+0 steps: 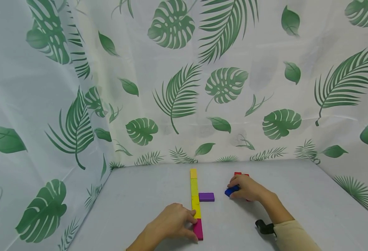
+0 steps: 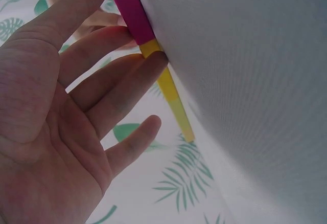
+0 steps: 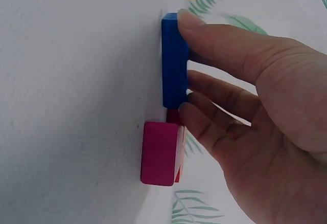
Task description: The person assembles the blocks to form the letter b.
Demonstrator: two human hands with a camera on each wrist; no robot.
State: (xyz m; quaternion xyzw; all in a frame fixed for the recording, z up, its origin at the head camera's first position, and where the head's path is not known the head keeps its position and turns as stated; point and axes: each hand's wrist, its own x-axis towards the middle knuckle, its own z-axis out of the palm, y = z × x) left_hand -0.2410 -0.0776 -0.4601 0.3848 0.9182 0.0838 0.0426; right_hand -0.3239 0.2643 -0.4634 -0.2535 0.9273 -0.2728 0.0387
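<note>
Leaf-print cloth point(image 1: 184, 87) hangs round a pale grey surface point(image 1: 133, 202) on three sides.

Right fingers point(image 3: 214, 40) pinch a blue block point(image 1: 232, 190): the thumb lies along one long side and the other fingertips press the opposite side, so the block sits clamped edgewise against the surface, seemingly for a firm hold. The right hand point(image 1: 248, 188) arches over it, hiding most of it from the head view. Just beside the blue block lies a magenta block point(image 3: 159, 153), with a red block point(image 1: 241, 174) partly hidden under the hand; whether these touch the blue one I cannot tell.

Left fingers point(image 2: 117, 81) are straight and slightly spread, tips resting on the near end of a row of blocks point(image 1: 195, 202), where a yellow piece meets a magenta end block point(image 1: 198, 229). The left hand point(image 1: 171, 223) lies low on the surface beside the row and holds nothing; its flat press looks meant to steady the line so it stays true.

Outward, the row runs straight away from the person: magenta, yellow, lime, then an orange-yellow far end. A purple block point(image 1: 206, 197) lies just right of the row's middle, between the row and the right hand.
</note>
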